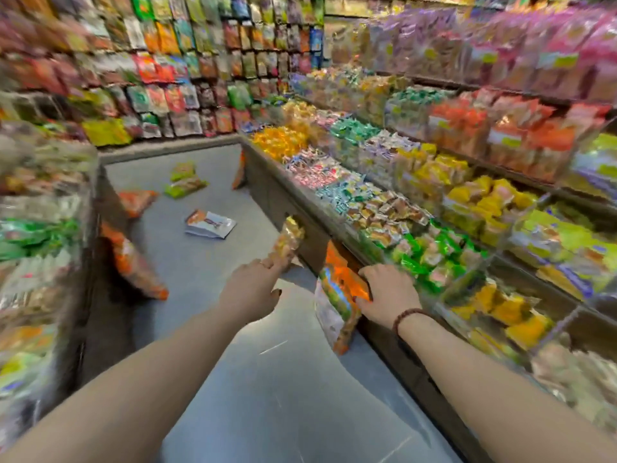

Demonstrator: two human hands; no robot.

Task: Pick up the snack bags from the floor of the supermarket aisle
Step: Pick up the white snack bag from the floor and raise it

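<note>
Right: the right hand (389,295) is clamped on the held bag (337,295), orange and white, thumb across its face, up off the floor (267,379) at its right edge, against the shelf base (267,195). It may be two bags pressed together; the blur hides it.
Left: the left hand (253,289) is stretched out to the yellow bag (288,240), fingertips at its lower end. I cannot tell whether it pinches or only touches.
Yellow: it stands upright against the shelf base at the floor's right edge, just beyond the held bag.
Done: at least one bag is off the floor, so the job looks barely begun.
To do: seven bags by my count, the yellow one included.
White: one white bag (210,225), flat in mid-floor.
Green: two green bags (187,188), close together towards the far edge.
Orange: three orange bags (137,202). One lies flat by the left edge, one leans on the left shelf (50,262) nearer the person, and one is propped at the far right corner.
</note>
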